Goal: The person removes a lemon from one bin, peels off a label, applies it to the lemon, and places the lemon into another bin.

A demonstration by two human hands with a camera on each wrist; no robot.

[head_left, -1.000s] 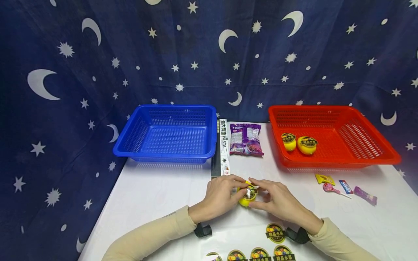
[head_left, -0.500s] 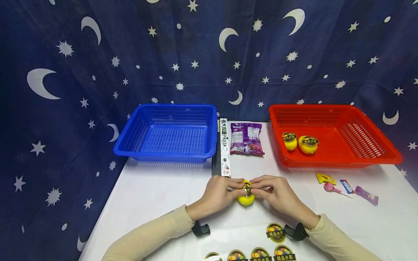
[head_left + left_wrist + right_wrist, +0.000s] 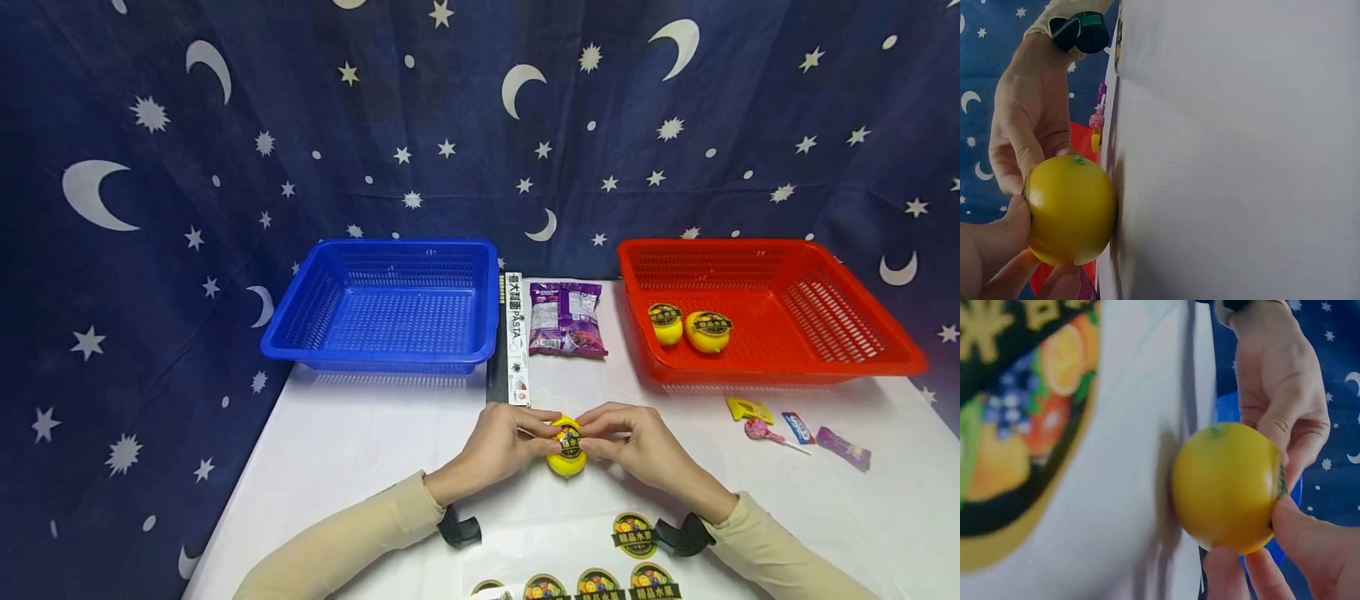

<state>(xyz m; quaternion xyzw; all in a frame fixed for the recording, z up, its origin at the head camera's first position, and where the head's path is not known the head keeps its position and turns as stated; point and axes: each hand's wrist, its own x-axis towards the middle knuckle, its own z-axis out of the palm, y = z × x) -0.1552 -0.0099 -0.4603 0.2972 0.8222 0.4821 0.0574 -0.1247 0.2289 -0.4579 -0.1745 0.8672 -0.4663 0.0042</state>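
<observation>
A yellow lemon (image 3: 566, 467) sits on the white tabletop between both hands, with a round black-and-gold fruit sticker (image 3: 571, 442) on its upper side. My left hand (image 3: 497, 446) holds the lemon's left side, its thumb on the sticker's edge. From the right, my right hand (image 3: 637, 444) grips it likewise, thumb pressing the sticker's other edge. In the left wrist view the lemon (image 3: 1072, 209) shows a bare side with a green spot, fingers under it. The right wrist view shows the lemon (image 3: 1225, 487) with only a dark sliver of sticker.
Near the front lies a clear sheet of stickers (image 3: 600, 585). A blue basket (image 3: 378, 357) stands back left; a red basket (image 3: 780, 367) with two stickered lemons (image 3: 707, 332) stands back right. Between them are a pasta box (image 3: 517, 350) and purple packet (image 3: 566, 321). Candies (image 3: 759, 429) lie right.
The right hand has closed in on the lemon, and its thumb now meets the sticker opposite the left thumb. The sticker looks flatter against the lemon. Over the last half second little has moved.
</observation>
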